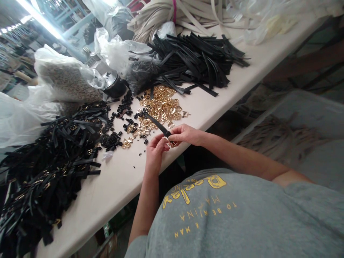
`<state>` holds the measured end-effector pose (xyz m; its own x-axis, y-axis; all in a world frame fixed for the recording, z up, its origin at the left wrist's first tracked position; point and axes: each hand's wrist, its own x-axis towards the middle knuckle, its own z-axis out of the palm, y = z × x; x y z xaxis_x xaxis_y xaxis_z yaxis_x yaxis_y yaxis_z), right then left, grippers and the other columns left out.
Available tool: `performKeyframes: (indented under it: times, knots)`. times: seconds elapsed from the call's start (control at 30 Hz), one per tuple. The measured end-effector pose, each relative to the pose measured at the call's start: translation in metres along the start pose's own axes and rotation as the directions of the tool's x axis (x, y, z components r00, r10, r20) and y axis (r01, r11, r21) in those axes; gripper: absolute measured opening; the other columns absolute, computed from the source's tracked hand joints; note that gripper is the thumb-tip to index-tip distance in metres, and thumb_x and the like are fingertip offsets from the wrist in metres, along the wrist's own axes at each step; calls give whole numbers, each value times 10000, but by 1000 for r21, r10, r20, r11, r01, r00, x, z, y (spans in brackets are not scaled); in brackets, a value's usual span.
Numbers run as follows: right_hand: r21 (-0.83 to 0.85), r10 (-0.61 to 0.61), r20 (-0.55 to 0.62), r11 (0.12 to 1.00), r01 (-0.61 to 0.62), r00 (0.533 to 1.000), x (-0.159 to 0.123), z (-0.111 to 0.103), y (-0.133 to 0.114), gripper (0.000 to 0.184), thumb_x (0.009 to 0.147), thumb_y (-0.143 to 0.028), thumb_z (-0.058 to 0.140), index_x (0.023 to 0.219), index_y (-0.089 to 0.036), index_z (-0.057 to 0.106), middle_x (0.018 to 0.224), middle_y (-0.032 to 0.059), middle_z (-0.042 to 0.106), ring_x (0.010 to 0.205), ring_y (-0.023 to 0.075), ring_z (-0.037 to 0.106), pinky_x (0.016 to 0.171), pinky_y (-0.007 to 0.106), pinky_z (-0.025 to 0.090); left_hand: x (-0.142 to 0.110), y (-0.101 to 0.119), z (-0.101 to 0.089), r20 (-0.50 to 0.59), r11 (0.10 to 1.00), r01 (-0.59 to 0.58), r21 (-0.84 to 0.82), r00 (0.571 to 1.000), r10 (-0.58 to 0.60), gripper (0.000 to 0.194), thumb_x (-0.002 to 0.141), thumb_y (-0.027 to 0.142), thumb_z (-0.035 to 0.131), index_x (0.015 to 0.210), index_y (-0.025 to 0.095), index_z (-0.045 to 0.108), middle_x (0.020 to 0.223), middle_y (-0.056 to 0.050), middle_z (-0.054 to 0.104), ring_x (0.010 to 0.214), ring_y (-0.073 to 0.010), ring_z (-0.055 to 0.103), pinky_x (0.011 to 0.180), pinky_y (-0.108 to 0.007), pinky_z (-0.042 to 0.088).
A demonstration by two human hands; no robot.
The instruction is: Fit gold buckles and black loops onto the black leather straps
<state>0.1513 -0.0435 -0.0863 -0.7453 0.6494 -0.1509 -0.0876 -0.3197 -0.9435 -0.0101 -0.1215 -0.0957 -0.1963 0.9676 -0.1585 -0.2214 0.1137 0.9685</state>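
Observation:
A short black strap (157, 123) is held between my two hands near the front edge of the table, its free end pointing away over the pile of gold buckles (161, 104). At its near end is a gold buckle (173, 144), partly hidden by my fingers. My left hand (156, 150) is closed, pinching the strap's buckle end from the left. From the right, my right hand (188, 134) grips the strap with thumb and fingers beside the buckle. Small black loops (111, 141) lie in heaps left of the buckles.
Loose black strips (196, 59) are piled behind the buckles. Straps with buckles fitted (51, 172) form a large heap at left. Plastic bags (67, 77), a black tin (114, 85) and beige straps (153, 19) line the back. A bin (290, 125) stands at right.

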Motion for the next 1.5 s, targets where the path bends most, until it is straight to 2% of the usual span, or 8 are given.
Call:
performKeyframes:
  times: [0.13,0.3,0.6,0.83,1.13,1.33,1.4,1.5]
  knots:
    - [-225,-14,21,974,18,1000,-3,2,-2,305,726,-420,713,711,-123,641,639,-2,640,608,101,591,603,221,465,4,0,-1,80,999,37,-39,996,-33,262,710,319,778,919,171,722,664,16,619,519,-48,481,528,-174,398]
    - [-604,-130,7,790,108,992,-6,0,-6,232,767,-325,652,646,-127,641,602,-6,634,569,90,530,572,216,379,3,0,-1,60,999,3,53,998,-6,224,693,297,783,852,153,721,718,-6,650,544,-63,493,537,-194,407]
    - [-299,-92,74,948,110,993,-6,5,8,316,845,-445,614,859,-129,626,771,22,669,619,104,631,602,225,511,2,-11,2,-109,991,-41,-126,994,27,224,682,310,787,807,156,684,687,12,641,541,-62,531,557,-192,439]
    - [-292,-84,79,951,104,993,-4,2,12,373,849,-504,596,767,-140,587,624,-19,605,498,74,552,498,191,451,0,-4,-3,24,982,48,-181,999,-44,389,735,444,751,977,143,708,608,12,601,494,-54,495,493,-172,386]
    - [-171,-90,86,980,104,992,-1,-3,15,410,790,-554,662,766,-148,608,637,2,625,530,93,561,522,218,474,5,-1,-3,69,974,184,-136,982,-176,458,737,572,712,847,131,659,581,16,567,430,-60,468,445,-192,354]
    - [-151,-157,-88,978,142,984,6,-12,13,435,730,-575,716,730,-155,606,611,11,640,506,94,553,510,223,468,-17,43,-1,162,994,-82,72,984,69,405,875,492,597,660,150,614,609,-31,607,528,-99,525,536,-229,421]
    - [-158,-163,-115,977,144,980,6,-13,13,429,736,-573,712,728,-157,609,607,9,641,498,91,549,505,218,465,-36,72,3,271,970,-240,21,936,226,386,880,511,579,708,174,656,613,-29,614,557,-119,544,577,-254,454]
    - [-169,-182,-135,973,159,974,5,-14,15,406,751,-552,710,719,-160,608,605,4,639,491,83,540,500,207,457,-70,109,2,495,912,-410,-16,789,363,510,813,710,518,745,240,702,530,-18,567,538,-157,560,540,-288,469]
